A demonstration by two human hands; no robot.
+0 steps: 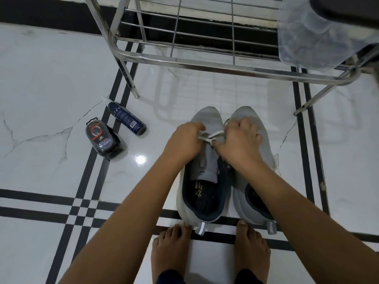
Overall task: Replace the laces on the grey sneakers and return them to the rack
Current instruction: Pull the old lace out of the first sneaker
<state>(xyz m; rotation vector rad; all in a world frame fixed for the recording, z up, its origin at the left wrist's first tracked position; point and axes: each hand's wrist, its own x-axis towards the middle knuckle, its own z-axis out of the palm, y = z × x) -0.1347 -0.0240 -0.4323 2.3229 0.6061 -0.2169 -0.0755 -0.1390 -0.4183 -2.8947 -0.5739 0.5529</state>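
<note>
Both left hand [184, 141] and right hand [240, 140] pinch white lace [214, 134] (left sneaker's [207, 118])

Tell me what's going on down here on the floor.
A person is lacing one of two grey sneakers standing side by side on the tiled floor, in front of a metal shoe rack. The left hand pinches one end of a white lace and the right hand grips the other side, at the eyelets nearest the toe. The tongue is bare, so lacing has only begun. A dark spray can and a packaged item lie to the left, untouched.
</note>
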